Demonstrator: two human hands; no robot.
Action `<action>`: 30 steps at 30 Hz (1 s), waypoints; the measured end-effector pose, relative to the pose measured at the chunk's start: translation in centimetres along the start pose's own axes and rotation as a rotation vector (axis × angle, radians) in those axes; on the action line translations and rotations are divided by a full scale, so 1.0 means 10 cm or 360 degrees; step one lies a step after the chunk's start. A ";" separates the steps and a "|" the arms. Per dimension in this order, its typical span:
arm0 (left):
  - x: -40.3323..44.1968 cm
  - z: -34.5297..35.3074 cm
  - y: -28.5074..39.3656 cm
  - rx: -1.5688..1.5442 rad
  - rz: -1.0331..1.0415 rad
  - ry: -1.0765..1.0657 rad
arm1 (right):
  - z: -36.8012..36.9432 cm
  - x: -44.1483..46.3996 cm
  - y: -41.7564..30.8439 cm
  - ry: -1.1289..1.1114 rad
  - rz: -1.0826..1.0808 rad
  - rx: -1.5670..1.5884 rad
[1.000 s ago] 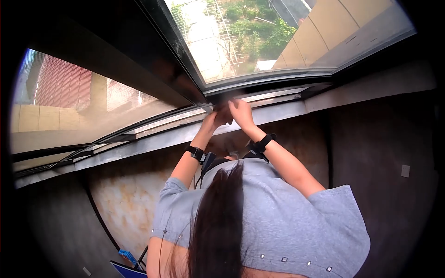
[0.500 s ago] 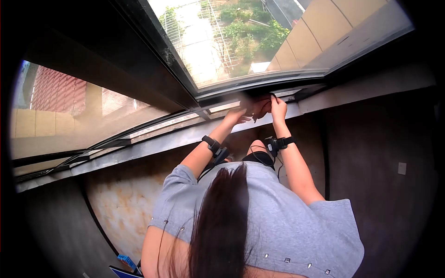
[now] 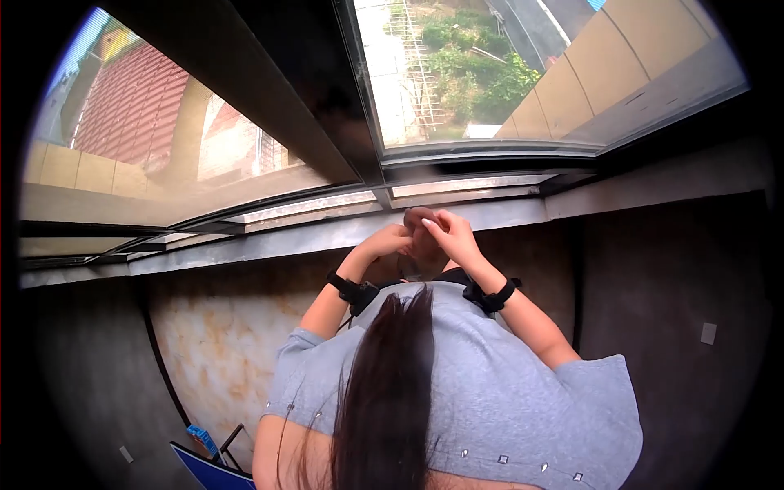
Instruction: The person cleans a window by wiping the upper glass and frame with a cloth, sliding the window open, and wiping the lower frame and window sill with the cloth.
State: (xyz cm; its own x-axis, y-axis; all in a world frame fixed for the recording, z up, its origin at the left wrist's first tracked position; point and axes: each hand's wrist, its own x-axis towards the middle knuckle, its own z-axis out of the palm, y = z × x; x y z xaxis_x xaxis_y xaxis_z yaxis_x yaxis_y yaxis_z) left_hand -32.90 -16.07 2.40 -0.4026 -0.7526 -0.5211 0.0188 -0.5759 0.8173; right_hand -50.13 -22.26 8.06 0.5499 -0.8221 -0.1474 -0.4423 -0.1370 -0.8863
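Both hands are at a brown, crumpled cloth [image 3: 419, 217] just inside the window sill, close in front of my body. My right hand [image 3: 454, 237] pinches the cloth's near right side between thumb and fingers. On the other side, my left hand [image 3: 394, 240] is closed around its lower left part, with the fingertips partly hidden by the cloth. Part of the cloth hangs down between the two hands. A black band with a small device sits on each wrist.
Ahead runs a pale window sill [image 3: 278, 237] below dark window frames [image 3: 371, 167]. Stained wall panelling [image 3: 220, 327] lies under the sill. A blue-faced board [image 3: 208, 469] stands at the lower left, beside a small blue box [image 3: 201, 439].
Both hands have drawn back from the window frame toward my body, bringing the brown cloth along. It looks more bunched up. The view has shifted, showing more of the left window.
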 end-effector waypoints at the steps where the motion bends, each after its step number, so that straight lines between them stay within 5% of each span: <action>1: -0.17 -0.04 -0.03 0.0153 0.0069 0.0174 | 0.09 0.03 -0.15 -0.0052 -0.0098 0.0029; 4: -0.62 -0.05 0.23 0.0081 0.0358 0.0626 | 0.21 0.15 -0.69 -0.0125 -0.0268 0.0031; 6: -0.92 -0.10 0.62 -0.0029 0.0685 0.0496 | 0.29 0.28 -0.95 0.0180 -0.0659 0.0172; 8: -1.01 -0.17 0.74 -0.0045 0.0938 0.0764 | 0.28 0.35 -1.29 0.0226 -0.0701 0.0188; 14: -0.64 -0.25 0.60 0.0397 0.1103 0.1297 | 0.42 0.57 -1.11 0.0358 -0.0742 0.0158; 16: -0.57 -0.24 0.54 0.0128 0.0740 0.1176 | 0.48 0.57 -0.96 0.0328 -0.0638 0.0140; 22: -0.23 -0.28 0.14 0.0247 0.0434 0.1334 | 0.60 0.59 -0.53 0.0373 -0.0490 -0.0111; 24: 0.05 -0.46 -0.40 0.0813 0.0580 0.1438 | 0.63 0.62 -0.25 0.0248 -0.0168 -0.0136; 27: -0.01 -0.39 -0.40 0.0770 0.0492 0.1434 | 0.53 0.62 0.06 0.0254 -0.0161 -0.0183; 30: -0.21 -0.31 -0.10 0.0765 0.0528 0.1399 | 0.29 0.51 -0.39 0.0015 -0.0197 -0.0047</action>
State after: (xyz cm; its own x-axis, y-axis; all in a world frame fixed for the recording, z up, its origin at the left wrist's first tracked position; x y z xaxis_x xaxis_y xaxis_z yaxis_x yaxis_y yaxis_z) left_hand -29.26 -14.86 1.94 0.3647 -0.9266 -0.0914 -0.4356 -0.2566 0.8628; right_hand -43.56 -24.34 9.50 0.5950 -0.8030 -0.0336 -0.3924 -0.2537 -0.8841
